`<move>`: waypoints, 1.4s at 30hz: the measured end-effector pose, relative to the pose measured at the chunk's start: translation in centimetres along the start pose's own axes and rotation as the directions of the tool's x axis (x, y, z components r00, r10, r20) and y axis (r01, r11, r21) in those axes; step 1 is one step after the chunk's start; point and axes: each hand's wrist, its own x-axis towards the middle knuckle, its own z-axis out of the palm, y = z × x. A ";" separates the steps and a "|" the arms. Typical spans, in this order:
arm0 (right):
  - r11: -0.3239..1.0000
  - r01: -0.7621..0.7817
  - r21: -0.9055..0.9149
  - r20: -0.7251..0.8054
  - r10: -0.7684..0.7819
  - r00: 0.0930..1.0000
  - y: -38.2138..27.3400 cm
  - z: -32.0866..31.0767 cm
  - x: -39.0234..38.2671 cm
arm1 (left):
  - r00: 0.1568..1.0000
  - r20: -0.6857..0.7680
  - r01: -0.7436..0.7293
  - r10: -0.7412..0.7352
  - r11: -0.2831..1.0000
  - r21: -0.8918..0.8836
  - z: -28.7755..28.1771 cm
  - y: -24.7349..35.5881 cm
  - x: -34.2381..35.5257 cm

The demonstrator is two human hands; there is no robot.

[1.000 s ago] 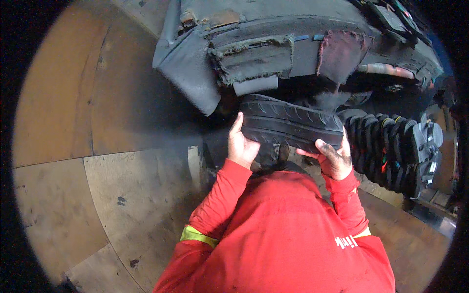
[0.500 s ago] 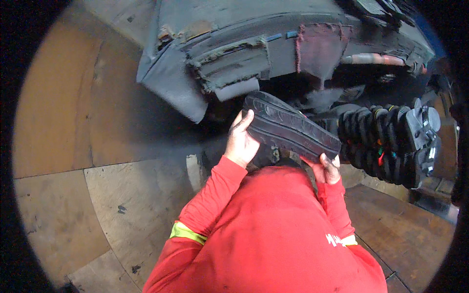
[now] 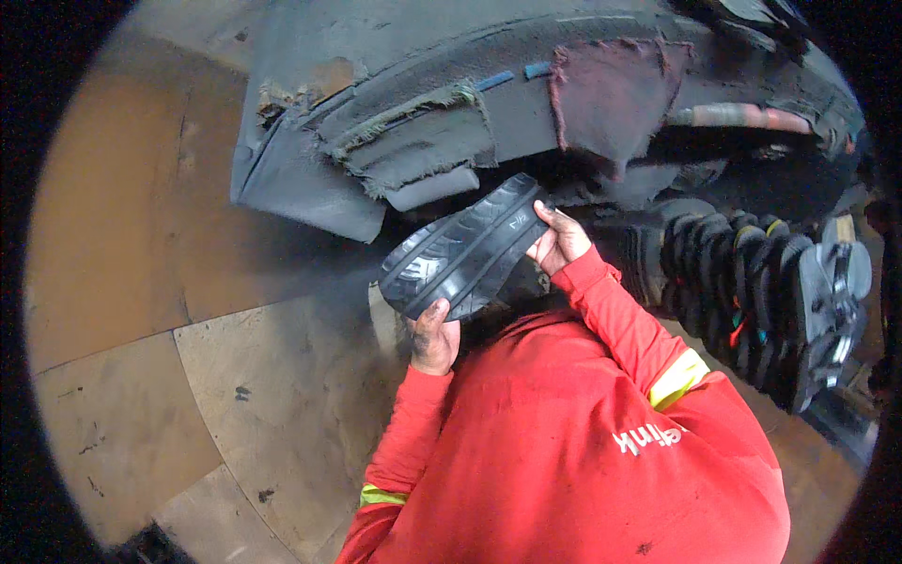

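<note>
Between my hands is a black rubber sandal sole (image 3: 470,235), its grooved tread face turned up and catching light at the left end. My left hand (image 3: 435,340) grips its near left edge, thumb on top and fingers mostly hidden beneath. At the far right end, my right hand (image 3: 561,237) pinches the edge with the thumb over the tread. The sole slants up to the right, held in the air in front of a dark, dust-covered machine or bench (image 3: 526,113).
Strapped sandals (image 3: 817,301) stand packed in a row at the right. A frayed reddish cloth (image 3: 615,99) and a worn grey pad (image 3: 418,146) hang on the machine's front edge. Stained boards (image 3: 282,395) cover the floor at left.
The sole has swung from sloping down rightward to sloping up rightward and moved left. My left hand has come lower and my right hand has risen and moved left.
</note>
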 end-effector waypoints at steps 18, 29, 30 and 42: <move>0.928 -0.354 0.117 0.216 0.324 0.921 1.7 1.8 3.2 | 0.943 -0.172 -0.183 0.284 0.877 0.444 5.4 3.7 -1.7; 0.957 -0.270 -0.105 0.269 0.289 0.919 3.2 5.9 0.2 | 0.929 -0.181 -0.287 0.323 0.937 0.202 -1.5 4.7 -8.2; 0.957 -0.254 -0.144 0.266 0.284 0.921 2.9 6.3 -0.2 | 0.931 -0.209 -0.270 0.298 0.951 0.150 -2.7 4.4 -8.3; 0.821 0.091 -0.564 -0.015 -0.120 0.993 0.6 11.4 -7.7 | 0.957 -0.104 0.173 -0.272 0.819 -0.548 -6.6 -4.6 6.5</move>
